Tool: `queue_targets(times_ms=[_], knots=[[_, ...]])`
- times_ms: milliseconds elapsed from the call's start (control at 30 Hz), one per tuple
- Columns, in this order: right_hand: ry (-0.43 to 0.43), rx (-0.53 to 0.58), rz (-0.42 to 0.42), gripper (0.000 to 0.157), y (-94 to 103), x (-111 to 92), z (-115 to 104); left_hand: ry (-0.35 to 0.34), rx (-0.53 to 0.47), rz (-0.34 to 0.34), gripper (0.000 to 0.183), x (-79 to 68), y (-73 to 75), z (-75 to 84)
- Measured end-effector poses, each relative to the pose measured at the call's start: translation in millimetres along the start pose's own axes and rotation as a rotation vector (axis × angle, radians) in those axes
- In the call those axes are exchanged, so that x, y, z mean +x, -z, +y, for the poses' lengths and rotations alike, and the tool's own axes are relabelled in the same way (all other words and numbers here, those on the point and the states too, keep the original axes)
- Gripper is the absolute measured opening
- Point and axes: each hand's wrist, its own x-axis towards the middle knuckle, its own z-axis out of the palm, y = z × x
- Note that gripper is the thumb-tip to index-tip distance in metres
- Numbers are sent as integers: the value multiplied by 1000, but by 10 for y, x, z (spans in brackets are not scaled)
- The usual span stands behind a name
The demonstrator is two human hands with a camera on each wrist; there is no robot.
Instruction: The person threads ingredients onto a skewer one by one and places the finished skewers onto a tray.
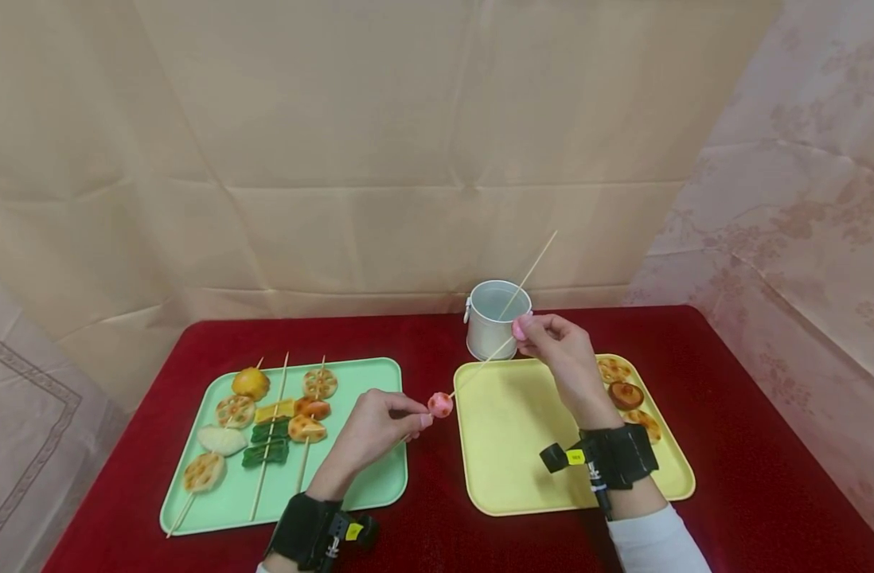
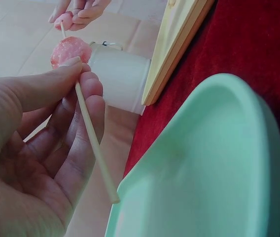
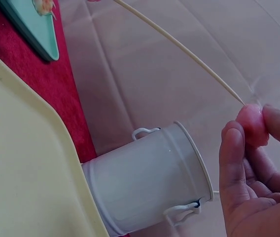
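My left hand pinches a thin wooden skewer between thumb and fingers. One browned pink ball is threaded on it, right at the thumb tip. The skewer's blunt end sticks out below the fingers in the left wrist view. From that ball the stick slants up to my right hand, which pinches a second pink ball between thumb and fingertips. The skewer's pointed tip meets this second ball in the right wrist view. Both hands are raised, the right one over the yellow tray.
A white bucket with another stick in it stands behind the yellow tray. Browned lotus slices and a mushroom line that tray's right side. On the left, a green tray bears several loaded skewers.
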Motion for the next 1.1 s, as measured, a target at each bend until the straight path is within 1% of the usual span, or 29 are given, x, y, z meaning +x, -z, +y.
queue_targets(times_ms=[267, 567, 833, 1100], knots=[[19, -3, -6, 55, -35, -15, -12, -43, -3, 10, 11, 1, -4, -28], [38, -43, -21, 51, -84, -31, 4, -22, -6, -4, 9, 2, -8, 5], [63, -28, -87, 48, -162, -28, 36, -24, -14, 5, 9, 17, -33, 18], [14, -122, -159, 51, -243, -76, 41, -43, -13, 26, 13, 22, -41, -3]])
